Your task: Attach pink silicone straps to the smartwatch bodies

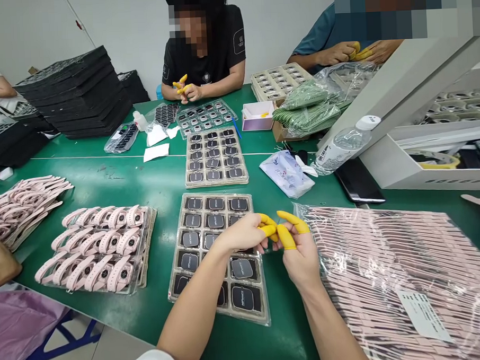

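Observation:
My left hand and my right hand meet in the air, their fingertips close but apart. Yellow finger cots cover several of my fingers. Neither hand shows anything held. Directly below my left hand lies a clear tray of dark square watch bodies, partly hidden by my forearm. Beside my right hand is a large plastic bag of pink watch straps. A tray of pink-strapped watches lies further left.
Trays, a plastic packet and a water bottle stand on the green table. Stacked black trays rise at the back left. A co-worker's hands and another person's hands work opposite. A white box stands right.

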